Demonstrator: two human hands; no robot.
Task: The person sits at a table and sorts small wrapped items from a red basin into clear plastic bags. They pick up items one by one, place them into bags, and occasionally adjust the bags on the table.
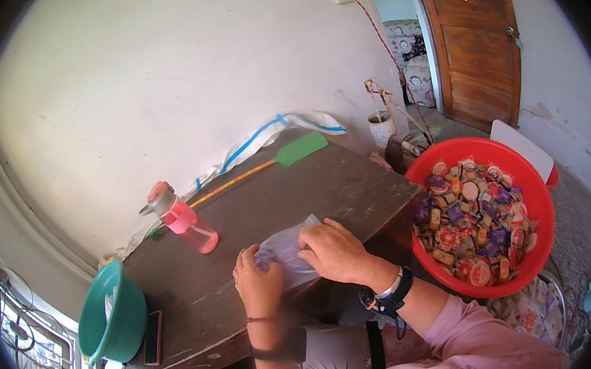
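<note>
A translucent plastic bag (283,246) with purple on it or inside it lies at the front edge of the dark wooden table (252,207). My left hand (259,280) grips the bag's near left side, with the thumb and fingers around its edge. On the other side, my right hand (334,250) has curled fingers pinching the plastic near its upper right part. Both hands partly cover the bag, so its opening cannot be made out. To the right of the table, a red plastic basin (543,240) holds many wrapped biscuits and sweets (467,224).
A pink water bottle (186,222) and a green fly swatter (301,148) lie toward the wall. At the table's left end are a teal basin (132,312) and a phone (154,337). Beneath the red basin, another container holds wrapped pieces (530,312). A wooden door (474,58) stands behind.
</note>
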